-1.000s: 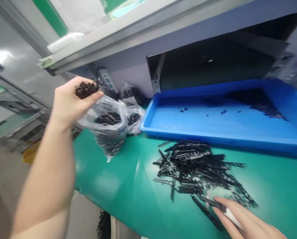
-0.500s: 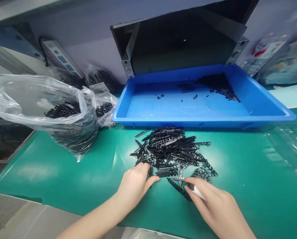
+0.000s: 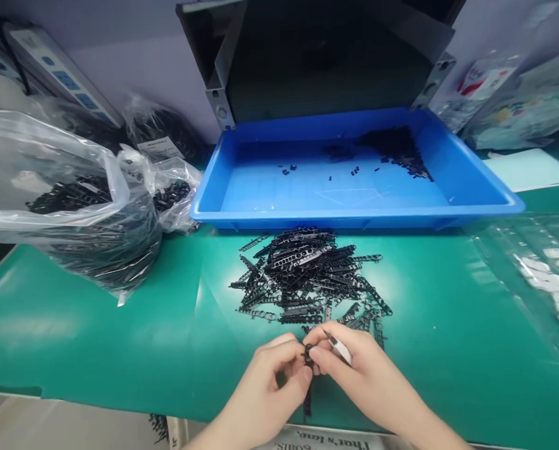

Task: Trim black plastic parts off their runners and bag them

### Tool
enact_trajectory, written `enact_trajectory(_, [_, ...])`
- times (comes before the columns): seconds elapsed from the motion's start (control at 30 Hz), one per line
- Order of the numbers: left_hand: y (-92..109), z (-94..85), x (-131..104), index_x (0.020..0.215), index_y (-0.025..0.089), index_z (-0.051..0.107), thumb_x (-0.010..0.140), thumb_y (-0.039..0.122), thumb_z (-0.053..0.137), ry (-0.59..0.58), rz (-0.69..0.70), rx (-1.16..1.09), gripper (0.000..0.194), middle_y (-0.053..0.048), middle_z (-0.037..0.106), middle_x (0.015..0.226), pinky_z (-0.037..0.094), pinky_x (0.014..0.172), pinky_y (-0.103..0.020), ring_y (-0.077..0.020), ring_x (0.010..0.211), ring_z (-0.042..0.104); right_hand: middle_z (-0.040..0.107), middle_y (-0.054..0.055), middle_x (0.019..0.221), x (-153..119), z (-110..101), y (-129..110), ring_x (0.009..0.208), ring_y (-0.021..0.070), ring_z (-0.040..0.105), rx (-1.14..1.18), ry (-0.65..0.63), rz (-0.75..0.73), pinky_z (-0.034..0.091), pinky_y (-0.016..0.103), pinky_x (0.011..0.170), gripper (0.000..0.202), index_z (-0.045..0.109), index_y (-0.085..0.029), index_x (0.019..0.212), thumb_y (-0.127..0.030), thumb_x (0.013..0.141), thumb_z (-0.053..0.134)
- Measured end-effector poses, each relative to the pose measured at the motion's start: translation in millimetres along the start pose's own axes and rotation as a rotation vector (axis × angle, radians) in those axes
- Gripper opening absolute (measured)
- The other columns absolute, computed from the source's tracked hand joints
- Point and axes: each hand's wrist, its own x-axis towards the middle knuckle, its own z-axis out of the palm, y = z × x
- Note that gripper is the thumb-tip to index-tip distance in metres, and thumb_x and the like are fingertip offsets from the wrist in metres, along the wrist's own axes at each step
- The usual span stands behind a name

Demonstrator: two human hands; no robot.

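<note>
My left hand (image 3: pixel 277 381) pinches a black plastic strip (image 3: pixel 308 400) at the near side of the green table. The strip's lower end hangs below my fingertips; its upper part is largely covered by them. Fingertips of my right hand (image 3: pixel 354 362) meet it from the other side and are closed too. A slim white tool with a dark pointed tip (image 3: pixel 340 349) lies between the right thumb and fingers; its exact kind is unclear. Just beyond both hands spreads a loose heap of black perforated strips (image 3: pixel 302 269).
Behind the heap stands a blue tray (image 3: pixel 354 219) holding small black pieces (image 3: pixel 396 150). At left, a clear plastic bag (image 3: pixel 120 231) bulges with black parts. A clear blister tray (image 3: pixel 509 275) with white round pieces lies at right, on the green table (image 3: pixel 434 375).
Both hands have come together near the table's front edge, off the heap. A black strip is now held between them. The white tool has stayed in my right hand. The view has shifted.
</note>
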Motion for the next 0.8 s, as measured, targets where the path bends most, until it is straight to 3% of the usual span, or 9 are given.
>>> enact_trajectory(0.1, [1, 3.1, 4, 0.079, 0.018, 0.052, 0.080, 0.026, 0.047, -0.121, -0.094, -0.307, 0.010, 0.000, 0.051, 0.072, 0.045, 0.053, -0.023, -0.0111, 0.058, 0.051, 0.059, -0.005, 0.059, 1, -1, -2, 0.055, 0.0107, 0.057, 0.105, 0.014, 0.070, 0.046, 0.019, 0.052, 0.013, 0.051, -0.020, 0.076, -0.019, 0.085, 0.042])
enact_trajectory(0.17, [1, 5.1, 5, 0.090, 0.019, 0.050, 0.081, 0.031, 0.048, -0.155, -0.184, -0.435, 0.015, 0.002, 0.054, 0.069, 0.042, 0.039, -0.019, -0.0079, 0.045, 0.049, 0.057, -0.005, 0.057, 1, -2, -1, 0.052, 0.0113, 0.056, 0.062, 0.068, 0.090, 0.045, 0.020, 0.050, 0.015, 0.050, -0.020, 0.075, -0.023, 0.087, 0.041])
enact_trajectory(0.3, [2, 6.1, 5, 0.083, 0.019, 0.048, 0.083, 0.036, 0.045, -0.084, -0.237, -0.451, 0.017, 0.008, 0.048, 0.050, 0.020, 0.023, -0.011, -0.0011, 0.024, 0.028, 0.060, -0.002, 0.062, -4, -4, 3, 0.054, 0.0134, 0.057, -0.161, 0.172, 0.018, 0.046, 0.023, 0.050, 0.016, 0.052, -0.020, 0.089, -0.028, 0.088, 0.039])
enact_trajectory(0.4, [2, 3.9, 4, 0.078, 0.018, 0.048, 0.083, 0.038, 0.047, -0.017, -0.235, -0.508, 0.020, 0.006, 0.052, 0.056, 0.020, 0.022, -0.010, 0.0009, 0.023, 0.027, 0.067, 0.003, 0.088, -12, -6, 4, 0.074, 0.0171, 0.063, -0.376, 0.130, -0.093, 0.051, 0.028, 0.060, 0.029, 0.047, -0.020, 0.116, -0.027, 0.091, 0.034])
enact_trajectory(0.5, [0, 2.5, 4, 0.077, 0.018, 0.048, 0.081, 0.039, 0.050, 0.017, -0.235, -0.556, 0.021, 0.004, 0.055, 0.061, 0.017, 0.021, -0.010, 0.0018, 0.023, 0.026, 0.064, 0.005, 0.104, -17, -7, 3, 0.092, 0.0191, 0.061, -0.538, 0.044, -0.156, 0.052, 0.031, 0.068, 0.034, 0.045, -0.022, 0.124, -0.023, 0.093, 0.030])
enact_trajectory(0.8, [-2, 2.5, 6, 0.085, 0.021, 0.045, 0.081, 0.034, 0.050, -0.010, -0.240, -0.496, 0.015, 0.007, 0.053, 0.062, 0.020, 0.021, -0.010, 0.0006, 0.024, 0.031, 0.067, 0.005, 0.079, -15, -2, 1, 0.067, 0.0174, 0.061, -0.715, 0.056, -0.263, 0.047, 0.026, 0.049, 0.037, 0.052, -0.015, 0.121, -0.022, 0.094, 0.027])
